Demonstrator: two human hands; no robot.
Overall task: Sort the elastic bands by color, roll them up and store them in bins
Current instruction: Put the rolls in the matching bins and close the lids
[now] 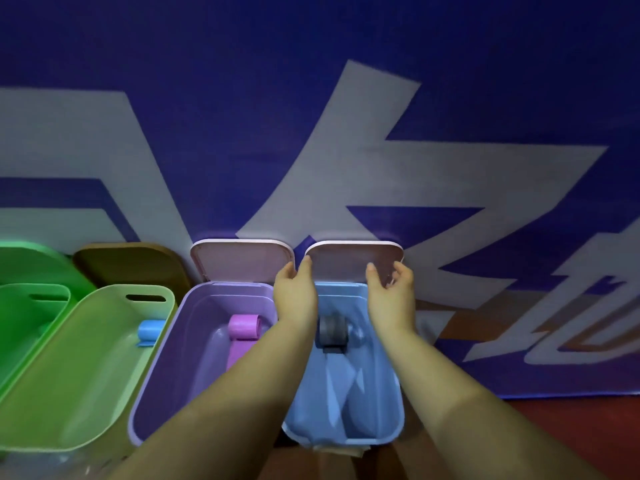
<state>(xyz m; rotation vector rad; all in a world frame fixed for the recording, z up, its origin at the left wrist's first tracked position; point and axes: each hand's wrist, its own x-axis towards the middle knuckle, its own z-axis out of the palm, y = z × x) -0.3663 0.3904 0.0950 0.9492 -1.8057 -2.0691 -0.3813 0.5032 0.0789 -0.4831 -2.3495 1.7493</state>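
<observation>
Views: one only, the head camera, so no part of the scene is shared with a second view.
Position: worn on the person's head, above and just behind a row of open bins (221, 358).
Direction: forward and steeply down, toward a blue banner (311, 98) with pale lettering that stands behind the bins.
Nearness: close; both forearms run up from the bottom edge, and the left hand (294, 289) and right hand (391, 292) sit near the middle of the frame.
Lens: wide-angle; the bins' walls splay outward toward the left edge.
Cut off: the leftmost green bin (20, 306) is only partly in frame.
</observation>
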